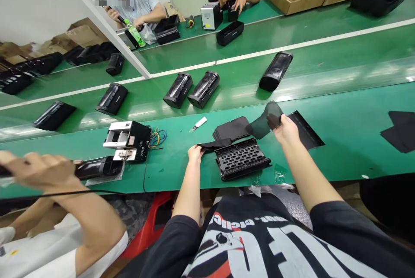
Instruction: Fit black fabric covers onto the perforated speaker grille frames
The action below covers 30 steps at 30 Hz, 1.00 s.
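Observation:
In front of me lies a black slotted plastic housing [244,160] near the table's front edge. At its left, my left hand [195,155] pinches the end of a dark strip of cloth [214,144], which reaches across the housing's back corner. On the other side, my right hand [286,131] is raised and closed on a thin, see-through black mesh sheet [262,123] that hangs curved from its fingers. Behind the housing rests a fanned stack of black sheets [232,128]. Partly behind my right hand is a flat black panel [308,132].
A small white-handled tool [199,124] and a black-and-white machine [129,140] with wires stand to the left. A co-worker's arm [48,174] is beside it, over a black casing [97,168]. Several black casings [204,89] lie on the conveyor [240,64]. More black sheets [399,132] lie far right.

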Each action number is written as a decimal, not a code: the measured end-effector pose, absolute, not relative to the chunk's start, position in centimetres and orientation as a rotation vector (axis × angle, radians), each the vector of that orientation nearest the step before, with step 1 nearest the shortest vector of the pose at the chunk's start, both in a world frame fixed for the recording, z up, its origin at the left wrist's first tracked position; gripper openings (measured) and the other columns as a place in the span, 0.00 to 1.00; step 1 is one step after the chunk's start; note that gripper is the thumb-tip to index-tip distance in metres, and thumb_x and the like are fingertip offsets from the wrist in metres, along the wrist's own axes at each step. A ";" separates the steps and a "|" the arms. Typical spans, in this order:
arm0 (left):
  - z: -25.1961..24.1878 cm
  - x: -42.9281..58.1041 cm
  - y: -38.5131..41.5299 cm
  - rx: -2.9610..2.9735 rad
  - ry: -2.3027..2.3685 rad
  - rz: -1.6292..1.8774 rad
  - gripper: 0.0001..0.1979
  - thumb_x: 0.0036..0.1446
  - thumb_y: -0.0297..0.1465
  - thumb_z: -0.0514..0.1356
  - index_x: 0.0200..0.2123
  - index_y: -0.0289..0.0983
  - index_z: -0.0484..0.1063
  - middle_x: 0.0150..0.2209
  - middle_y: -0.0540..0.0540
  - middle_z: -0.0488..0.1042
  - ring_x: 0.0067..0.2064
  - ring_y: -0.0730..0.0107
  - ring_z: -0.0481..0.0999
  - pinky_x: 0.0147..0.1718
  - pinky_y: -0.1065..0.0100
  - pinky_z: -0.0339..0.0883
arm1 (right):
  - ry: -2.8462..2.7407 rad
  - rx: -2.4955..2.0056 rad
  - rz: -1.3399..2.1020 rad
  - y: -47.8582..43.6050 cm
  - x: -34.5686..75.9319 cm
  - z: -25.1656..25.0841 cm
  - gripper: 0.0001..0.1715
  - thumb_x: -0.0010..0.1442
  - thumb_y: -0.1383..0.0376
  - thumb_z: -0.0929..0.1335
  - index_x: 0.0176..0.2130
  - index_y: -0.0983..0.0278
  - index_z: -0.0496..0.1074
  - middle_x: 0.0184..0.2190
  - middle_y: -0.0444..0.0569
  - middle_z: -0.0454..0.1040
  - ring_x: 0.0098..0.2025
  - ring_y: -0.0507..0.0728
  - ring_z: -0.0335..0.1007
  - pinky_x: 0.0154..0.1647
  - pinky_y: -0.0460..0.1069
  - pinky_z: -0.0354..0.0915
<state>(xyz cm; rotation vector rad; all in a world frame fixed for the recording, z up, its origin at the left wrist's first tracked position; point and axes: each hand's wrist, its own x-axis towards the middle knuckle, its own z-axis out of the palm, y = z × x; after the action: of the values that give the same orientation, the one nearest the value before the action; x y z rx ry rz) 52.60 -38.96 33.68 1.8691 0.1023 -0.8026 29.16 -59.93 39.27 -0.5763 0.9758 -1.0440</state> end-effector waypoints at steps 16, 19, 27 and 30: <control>42.4 44.8 -42.5 1.695 -0.655 -1.043 0.25 0.49 0.33 0.58 0.51 0.36 0.59 0.52 0.37 0.62 0.52 0.60 0.63 0.48 0.61 0.58 | 0.847 -0.794 -0.617 -55.2 28.9 44.7 0.16 0.56 0.60 0.57 0.34 0.61 0.70 0.39 0.48 0.74 0.49 0.57 0.65 0.43 0.56 0.64; 43.0 42.3 -43.4 1.332 -0.540 -1.329 0.23 0.48 0.34 0.58 0.49 0.36 0.61 0.42 0.40 0.70 0.42 0.65 0.71 0.40 0.63 0.64 | 0.856 -0.824 -0.573 -54.9 28.9 44.5 0.16 0.56 0.59 0.57 0.34 0.62 0.69 0.39 0.48 0.74 0.49 0.58 0.65 0.42 0.56 0.65; 39.7 45.6 -39.2 1.895 -0.554 -0.945 0.15 0.47 0.31 0.58 0.40 0.35 0.67 0.30 0.48 0.70 0.28 0.74 0.70 0.31 0.70 0.63 | 0.986 -1.057 -0.882 -54.2 27.2 44.0 0.13 0.54 0.54 0.60 0.33 0.59 0.65 0.33 0.47 0.73 0.38 0.57 0.70 0.37 0.52 0.65; 38.2 46.6 -37.1 2.067 -0.502 -0.872 0.10 0.48 0.32 0.57 0.35 0.35 0.67 0.26 0.49 0.69 0.26 0.73 0.69 0.30 0.69 0.63 | 0.979 -1.520 -0.677 -50.9 28.4 43.4 0.15 0.55 0.52 0.59 0.31 0.60 0.65 0.31 0.48 0.72 0.38 0.58 0.68 0.41 0.52 0.62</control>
<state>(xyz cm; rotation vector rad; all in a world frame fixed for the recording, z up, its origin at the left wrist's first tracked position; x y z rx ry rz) 46.57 -37.09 38.18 2.0674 -0.5023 -0.8725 28.36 -50.94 43.40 -1.5200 0.9789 -0.6771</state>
